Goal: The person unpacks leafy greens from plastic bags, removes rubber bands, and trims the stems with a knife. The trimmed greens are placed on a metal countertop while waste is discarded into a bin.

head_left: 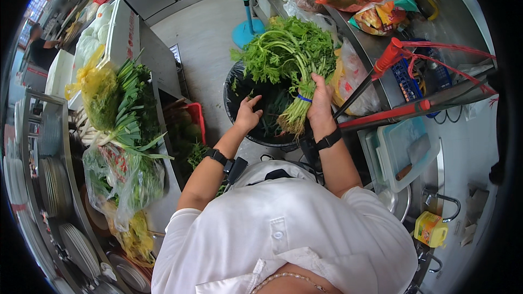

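My right hand grips a bunch of leafy green herbs by its stems, just at a blue band. The rooted stem ends point down and towards me, and the leaves flop over to the left. Beneath the bunch stands a round bin lined with a black bag, with green scraps inside. Over the bin's left part is my left hand, its fingers apart and nothing in them.
Leeks, bagged greens and a polystyrene box lie along the left counter. Red-ended poles cross at the right, near a cleaver on plastic lids. A blue round-based stand is beyond the bin. A person works far left.
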`<action>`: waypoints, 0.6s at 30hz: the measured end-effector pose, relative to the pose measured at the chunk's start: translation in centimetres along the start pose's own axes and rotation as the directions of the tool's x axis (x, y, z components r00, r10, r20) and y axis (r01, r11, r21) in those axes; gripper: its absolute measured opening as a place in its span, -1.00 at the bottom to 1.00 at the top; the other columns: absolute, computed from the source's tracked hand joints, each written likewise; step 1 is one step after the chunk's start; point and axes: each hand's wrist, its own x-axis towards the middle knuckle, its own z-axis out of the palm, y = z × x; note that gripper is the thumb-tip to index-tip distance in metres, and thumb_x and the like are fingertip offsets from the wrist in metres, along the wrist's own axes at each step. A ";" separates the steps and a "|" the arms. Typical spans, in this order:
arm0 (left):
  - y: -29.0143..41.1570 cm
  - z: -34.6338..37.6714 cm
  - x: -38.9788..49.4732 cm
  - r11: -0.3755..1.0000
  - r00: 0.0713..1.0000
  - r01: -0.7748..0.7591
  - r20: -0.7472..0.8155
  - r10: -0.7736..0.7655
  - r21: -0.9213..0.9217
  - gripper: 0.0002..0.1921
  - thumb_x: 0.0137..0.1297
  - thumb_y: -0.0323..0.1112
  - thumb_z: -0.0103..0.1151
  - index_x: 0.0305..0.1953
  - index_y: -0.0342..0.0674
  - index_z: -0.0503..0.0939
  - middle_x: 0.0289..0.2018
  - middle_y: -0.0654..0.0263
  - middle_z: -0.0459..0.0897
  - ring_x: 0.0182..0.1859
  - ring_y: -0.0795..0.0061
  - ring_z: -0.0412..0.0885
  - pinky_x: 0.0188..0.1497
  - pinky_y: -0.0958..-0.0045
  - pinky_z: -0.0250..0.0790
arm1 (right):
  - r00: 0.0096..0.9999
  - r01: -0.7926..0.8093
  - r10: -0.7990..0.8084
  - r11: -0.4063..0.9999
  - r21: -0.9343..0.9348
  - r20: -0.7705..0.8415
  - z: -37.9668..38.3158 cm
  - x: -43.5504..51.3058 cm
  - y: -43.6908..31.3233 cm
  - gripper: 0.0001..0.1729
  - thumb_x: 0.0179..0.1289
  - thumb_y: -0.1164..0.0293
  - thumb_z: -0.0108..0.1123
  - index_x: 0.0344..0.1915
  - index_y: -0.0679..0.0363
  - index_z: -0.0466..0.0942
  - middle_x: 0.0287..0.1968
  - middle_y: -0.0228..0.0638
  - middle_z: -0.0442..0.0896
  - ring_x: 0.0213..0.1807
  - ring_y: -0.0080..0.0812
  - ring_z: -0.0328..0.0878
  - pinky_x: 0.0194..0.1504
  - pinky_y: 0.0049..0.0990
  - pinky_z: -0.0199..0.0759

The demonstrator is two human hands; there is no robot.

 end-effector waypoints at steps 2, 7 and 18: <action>0.7 -0.6 0.1 0.998 0.998 -0.046 0.034 0.045 0.035 -0.55 0.14 -0.42 0.25 0.12 -0.10 0.55 0.26 -0.04 0.37 0.29 0.02 0.34 0.26 0.27 0.25 | 0.998 0.064 -0.065 0.998 0.028 0.016 0.1 -0.4 -0.1 -0.77 0.21 0.39 0.18 -0.17 0.27 0.51 -0.35 -0.33 0.62 -0.44 -0.43 0.58 -0.38 -0.43 0.51; 5.1 -4.2 0.4 0.995 0.993 -0.101 0.056 0.101 -0.004 -0.81 0.24 -0.34 0.21 -0.16 -0.26 0.65 0.04 0.06 0.57 -0.01 0.21 0.59 0.04 0.35 0.40 | 0.991 0.123 -0.122 0.992 -0.002 0.059 -0.5 -0.2 0.6 -0.73 0.22 0.41 0.16 -0.09 0.25 0.47 -0.29 -0.36 0.60 -0.39 -0.44 0.58 -0.34 -0.44 0.52; 8.8 -4.7 -1.8 0.943 0.956 -0.269 0.066 0.287 -0.198 -0.69 0.40 -0.23 0.06 0.00 -0.32 0.59 0.02 0.01 0.59 0.05 0.21 0.58 0.09 0.37 0.38 | 0.965 0.105 -0.126 0.989 0.102 0.230 1.3 0.7 2.9 -0.64 0.33 0.50 0.15 0.11 0.28 0.42 -0.01 -0.35 0.57 -0.05 -0.42 0.53 0.02 -0.43 0.42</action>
